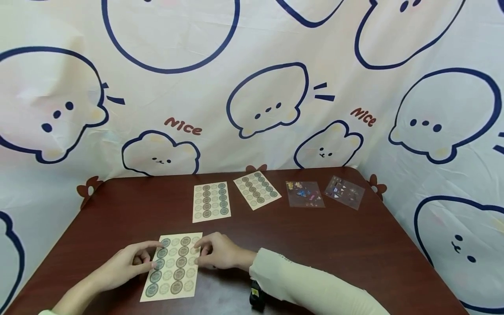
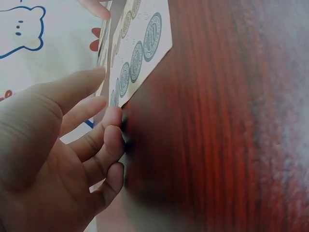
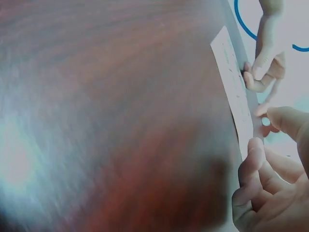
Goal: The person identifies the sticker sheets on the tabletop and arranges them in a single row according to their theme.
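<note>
A cream sheet of round stickers (image 1: 173,267) lies on the table in front of me, with columns of dark grey-green, brown and pale circles. My left hand (image 1: 127,264) is at its left edge, thumb and index fingertip touching the sheet, the other fingers loosely bent. At the upper right edge, my right hand (image 1: 220,250) rests its index fingertip and thumb on the sheet, spread apart. In the left wrist view the left hand (image 2: 63,145) shows a gap between thumb and fingers. The right wrist view shows the right hand (image 3: 275,179) beside the sheet's edge (image 3: 234,92).
Two similar sticker sheets (image 1: 211,202) (image 1: 257,190) lie farther back on the brown table (image 1: 315,245). Two clear sheets with small colourful pieces (image 1: 305,194) (image 1: 344,192) lie at the back right. A patterned cloth (image 1: 267,153) hangs around the table. A black strap (image 1: 257,295) shows by the right sleeve.
</note>
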A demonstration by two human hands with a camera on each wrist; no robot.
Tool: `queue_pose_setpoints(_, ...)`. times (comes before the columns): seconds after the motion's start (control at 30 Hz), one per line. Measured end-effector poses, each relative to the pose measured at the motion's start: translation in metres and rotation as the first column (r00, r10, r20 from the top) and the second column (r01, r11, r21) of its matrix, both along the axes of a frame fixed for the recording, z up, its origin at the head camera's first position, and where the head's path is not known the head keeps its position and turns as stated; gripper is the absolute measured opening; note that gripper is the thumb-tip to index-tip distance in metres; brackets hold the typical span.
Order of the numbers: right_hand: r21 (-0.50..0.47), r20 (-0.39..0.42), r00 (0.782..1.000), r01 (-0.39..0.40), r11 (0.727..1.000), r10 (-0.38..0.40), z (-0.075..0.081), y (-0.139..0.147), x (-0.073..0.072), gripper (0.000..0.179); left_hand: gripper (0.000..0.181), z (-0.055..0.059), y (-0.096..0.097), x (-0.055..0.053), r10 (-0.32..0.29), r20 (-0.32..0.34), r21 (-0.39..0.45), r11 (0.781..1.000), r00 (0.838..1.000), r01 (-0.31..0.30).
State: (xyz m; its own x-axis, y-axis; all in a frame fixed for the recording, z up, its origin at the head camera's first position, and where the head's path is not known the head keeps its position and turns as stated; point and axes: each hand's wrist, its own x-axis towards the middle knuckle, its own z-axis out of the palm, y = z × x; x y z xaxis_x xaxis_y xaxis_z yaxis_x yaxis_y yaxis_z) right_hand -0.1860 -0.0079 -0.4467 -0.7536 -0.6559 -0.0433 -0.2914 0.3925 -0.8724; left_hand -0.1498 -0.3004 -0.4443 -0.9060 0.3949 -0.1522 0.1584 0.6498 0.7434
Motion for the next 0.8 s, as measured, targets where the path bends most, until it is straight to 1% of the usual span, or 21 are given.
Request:
queue_pose_setpoints(0.1,-0.013,0.016,1.0,0.003,1.0,-0.003,0.003,0.005,-0.004,0.037,0.052,0.003,0.002,0.0,0.034,0.015,-0.016,0.999,0.999,-0.034)
queue_pose_setpoints(0.2,-0.012,0.008,1.0,0.024,1.0,-0.024,0.005,0.01,-0.01,0.034,0.049,0.009,0.006,-0.003,0.068,-0.001,-0.043,0.997,0.998,-0.068)
queue_pose_setpoints(0.33,0.016,-0.013,0.998,0.055,0.998,-0.054,0.007,0.018,-0.02,0.031,0.044,0.017,0.014,-0.01,0.075,-0.047,-0.043,0.996,0.996,-0.077)
queue_pose_setpoints(0.4,0.036,-0.03,0.997,0.071,0.997,-0.07,0.009,0.022,-0.024,0.031,0.043,0.02,0.017,-0.014,0.069,-0.067,-0.036,0.997,0.995,-0.071)
queue_pose_setpoints(0.53,0.05,-0.055,0.996,0.074,0.996,-0.071,0.013,0.028,-0.032,0.032,0.042,0.025,0.023,-0.022,0.077,-0.09,-0.043,0.996,0.993,-0.081)
queue_pose_setpoints(0.67,0.054,-0.063,0.996,0.059,0.997,-0.056,0.016,0.034,-0.039,0.034,0.04,0.028,0.029,-0.03,0.081,-0.12,-0.041,0.995,0.989,-0.086)
queue_pose_setpoints(0.8,0.052,-0.078,0.995,0.066,0.996,-0.062,0.021,0.041,-0.045,0.033,0.037,0.028,0.038,-0.041,0.09,-0.146,-0.033,0.995,0.985,-0.095)
